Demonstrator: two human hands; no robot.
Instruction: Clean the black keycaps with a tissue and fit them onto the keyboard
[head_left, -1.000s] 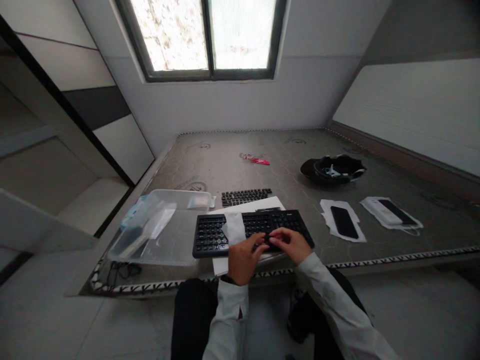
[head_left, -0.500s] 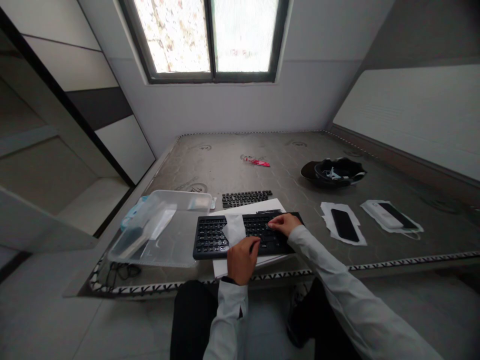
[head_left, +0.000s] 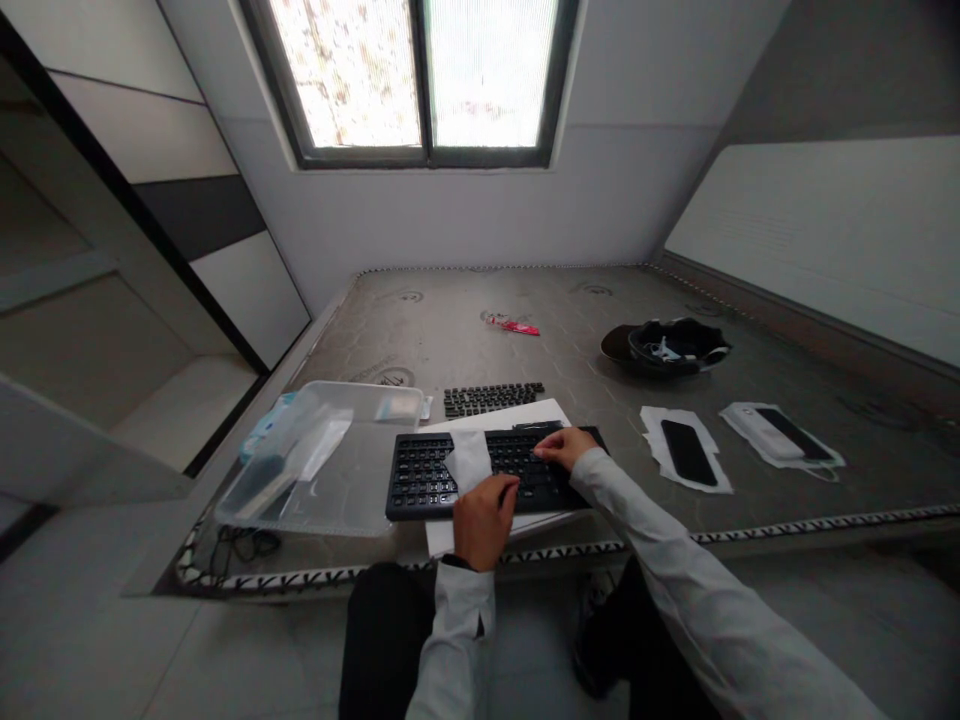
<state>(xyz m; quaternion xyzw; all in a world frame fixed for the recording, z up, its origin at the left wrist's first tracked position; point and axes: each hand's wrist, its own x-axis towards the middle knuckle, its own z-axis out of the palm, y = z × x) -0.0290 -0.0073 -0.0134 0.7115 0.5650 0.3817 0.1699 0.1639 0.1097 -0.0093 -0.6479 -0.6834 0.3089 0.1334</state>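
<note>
A black keyboard [head_left: 420,470] lies on a white sheet or board [head_left: 442,538] in front of me. My left hand [head_left: 484,520] is closed over its front edge, around the lower end of a white tissue [head_left: 470,460] that drapes across the keys. On the right half of the keyboard, my right hand [head_left: 564,450] pinches with thumb and fingertips; anything between them is too small to make out. Behind the keyboard, loose black keycaps [head_left: 491,398] lie in rows.
A clear plastic box [head_left: 352,500] with papers stands at left, cables [head_left: 244,545] by its front corner. Right are a dark phone [head_left: 688,452] on a white wrapper, another phone-like item [head_left: 784,435], and a black cap [head_left: 667,350]. A red packet [head_left: 519,327] lies farther back on the mattress [head_left: 450,300].
My right hand has shifted very slightly left over the keys, still pinched. The left hand, tissue and keyboard are practically where they were.
</note>
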